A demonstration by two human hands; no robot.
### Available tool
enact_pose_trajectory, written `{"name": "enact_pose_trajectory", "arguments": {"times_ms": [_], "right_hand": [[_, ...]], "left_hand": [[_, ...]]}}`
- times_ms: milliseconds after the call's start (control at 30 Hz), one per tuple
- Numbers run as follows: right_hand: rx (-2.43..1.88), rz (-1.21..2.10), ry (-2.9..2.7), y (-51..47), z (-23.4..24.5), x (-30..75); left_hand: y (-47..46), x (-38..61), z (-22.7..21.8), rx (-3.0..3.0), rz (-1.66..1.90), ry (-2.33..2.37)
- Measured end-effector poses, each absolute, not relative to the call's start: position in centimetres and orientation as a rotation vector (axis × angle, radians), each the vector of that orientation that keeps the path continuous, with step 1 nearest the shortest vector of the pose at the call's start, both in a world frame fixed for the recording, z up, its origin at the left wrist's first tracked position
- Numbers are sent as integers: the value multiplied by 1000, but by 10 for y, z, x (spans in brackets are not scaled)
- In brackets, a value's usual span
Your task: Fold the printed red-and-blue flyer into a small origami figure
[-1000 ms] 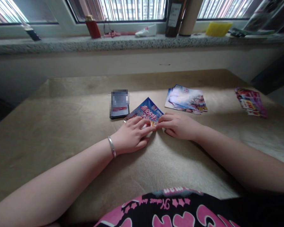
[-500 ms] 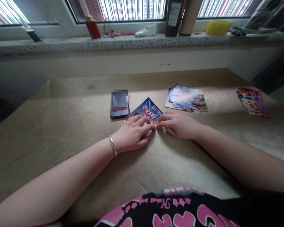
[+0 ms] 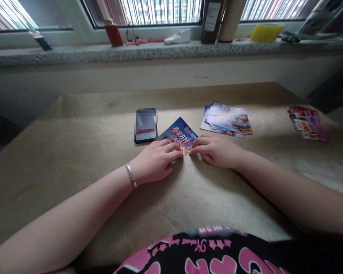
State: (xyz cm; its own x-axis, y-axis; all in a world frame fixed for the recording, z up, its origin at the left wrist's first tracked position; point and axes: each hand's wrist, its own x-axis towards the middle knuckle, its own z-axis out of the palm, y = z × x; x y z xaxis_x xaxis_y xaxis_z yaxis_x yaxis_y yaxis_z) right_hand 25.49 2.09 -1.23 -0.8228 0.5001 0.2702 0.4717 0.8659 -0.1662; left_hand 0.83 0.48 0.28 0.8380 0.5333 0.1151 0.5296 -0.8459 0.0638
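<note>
A folded blue leaflet (image 3: pixel 180 134) with red and white lettering lies on the table, one corner pointing away from me. My left hand (image 3: pixel 157 158), with a silver bangle at the wrist, rests on its lower left part, the fingers stretched out over the paper. At the lower right edge, my right hand (image 3: pixel 214 149) has its fingers bent together on the paper; part of the leaflet is hidden under both hands. An orange and white patch shows between the fingertips. Just left of the leaflet lies a phone (image 3: pixel 146 131), its screen partly blurred out.
Several blue-and-white printed leaflets (image 3: pixel 225 118) lie in a loose stack behind my right hand. Farther right are fanned pink-red printed pieces (image 3: pixel 306 123). On the windowsill (image 3: pixel 148 54) stand a red container (image 3: pixel 113 34), a dark bottle (image 3: pixel 210 23) and a yellow object (image 3: pixel 266 33).
My left hand has slid a little left along the leaflet's near edge, away from the right fingertips, uncovering the orange and white patch. My right hand has hardly moved.
</note>
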Motion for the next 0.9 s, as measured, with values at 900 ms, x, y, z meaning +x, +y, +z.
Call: {"name": "enact_pose_trajectory", "arguments": {"times_ms": [900], "right_hand": [[-749,105,-2748,23,-16,257]], "left_hand": [[14,-9,16,2981,165,639]]}}
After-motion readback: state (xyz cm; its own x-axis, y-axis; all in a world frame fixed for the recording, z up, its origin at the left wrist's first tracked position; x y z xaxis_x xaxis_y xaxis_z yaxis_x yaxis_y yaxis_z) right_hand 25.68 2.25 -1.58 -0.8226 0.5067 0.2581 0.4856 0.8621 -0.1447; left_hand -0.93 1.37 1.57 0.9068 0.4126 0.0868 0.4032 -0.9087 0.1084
